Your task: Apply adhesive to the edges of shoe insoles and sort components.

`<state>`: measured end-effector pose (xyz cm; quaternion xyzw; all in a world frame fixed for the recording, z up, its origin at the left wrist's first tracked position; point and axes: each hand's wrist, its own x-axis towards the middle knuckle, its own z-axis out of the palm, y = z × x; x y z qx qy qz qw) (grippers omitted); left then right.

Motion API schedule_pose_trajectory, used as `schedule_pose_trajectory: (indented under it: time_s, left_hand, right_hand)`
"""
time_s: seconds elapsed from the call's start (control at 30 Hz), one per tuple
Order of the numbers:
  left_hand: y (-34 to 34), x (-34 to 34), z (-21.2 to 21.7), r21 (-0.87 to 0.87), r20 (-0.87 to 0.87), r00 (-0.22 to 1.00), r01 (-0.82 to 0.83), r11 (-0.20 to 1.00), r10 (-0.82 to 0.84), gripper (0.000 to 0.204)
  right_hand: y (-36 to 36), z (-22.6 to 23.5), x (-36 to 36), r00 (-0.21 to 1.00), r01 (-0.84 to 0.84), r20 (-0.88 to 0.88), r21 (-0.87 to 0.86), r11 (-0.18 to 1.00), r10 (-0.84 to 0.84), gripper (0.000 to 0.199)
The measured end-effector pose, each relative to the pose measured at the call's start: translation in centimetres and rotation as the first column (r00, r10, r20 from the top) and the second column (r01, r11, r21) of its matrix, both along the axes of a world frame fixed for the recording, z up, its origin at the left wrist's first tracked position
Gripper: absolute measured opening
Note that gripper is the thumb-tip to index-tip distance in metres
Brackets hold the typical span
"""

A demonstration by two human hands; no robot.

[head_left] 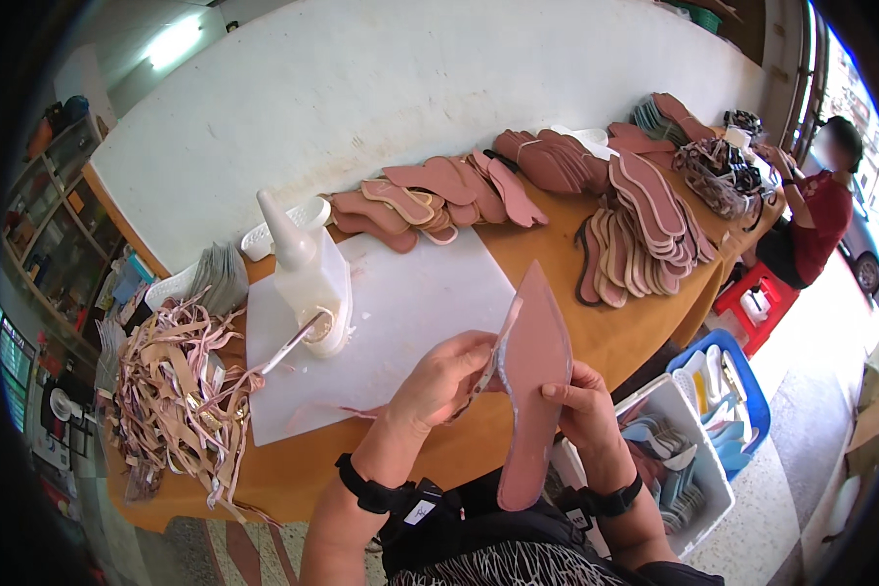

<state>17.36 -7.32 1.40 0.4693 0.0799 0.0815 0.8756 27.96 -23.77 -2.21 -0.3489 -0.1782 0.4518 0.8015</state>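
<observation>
In front of me I hold up a reddish-brown shoe insole (537, 361), its pointed end upward and its narrow end toward my body. Its left edge shows a pale, whitish line. My right hand (588, 408) grips its right side, thumb on the face and fingers behind. My left hand (446, 379) is closed at the left edge, where a narrow strip (481, 383) shows by the fingers; its far end is hidden. Beyond my left hand lies a white cutting board (410, 283) with a white squeeze bottle (308, 273) and a brush (293, 344) in a small glue-crusted cup (330, 337).
A tangled heap of thin strips (181, 400) lies left on the orange-brown tablecloth (527, 244). Stacked insoles (645, 225) line the far side. A white crate (708, 479) and blue basket (762, 410) stand right on the floor. A person (820, 215) sits at the far right.
</observation>
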Motion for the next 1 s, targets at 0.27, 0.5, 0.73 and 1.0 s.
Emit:
schedule_pose_trajectory:
  time_s: [0.27, 0.5, 0.73, 1.0]
  left_hand:
    - [0.2, -0.6, -0.9, -0.024, -0.081, 0.987, -0.14, 0.99, 0.138, 0.01]
    - [-0.6, -0.2, -0.5, -0.052, -0.175, 0.961, -0.227, 0.972, 0.215, 0.015]
    - [-1.3, 0.2, -0.9, 0.133, -0.131, 0.942, -0.291, 0.948, 0.307, 0.018]
    - [-2.3, 0.9, -1.1, 0.279, -0.08, 0.905, -0.383, 0.881, 0.418, 0.015]
  right_hand:
    - [0.0, -0.7, 0.2, 0.998, 0.062, 0.022, -0.002, 0.998, -0.062, 0.019]
    - [0.2, -1.0, 0.2, 0.997, 0.078, 0.025, 0.007, 0.997, -0.078, 0.02]
    - [0.2, -1.5, 0.3, 0.997, 0.075, -0.021, 0.004, 0.997, -0.075, 0.022]
    - [0.7, -1.8, 0.1, 0.994, 0.104, -0.019, 0.009, 0.995, -0.104, 0.024]
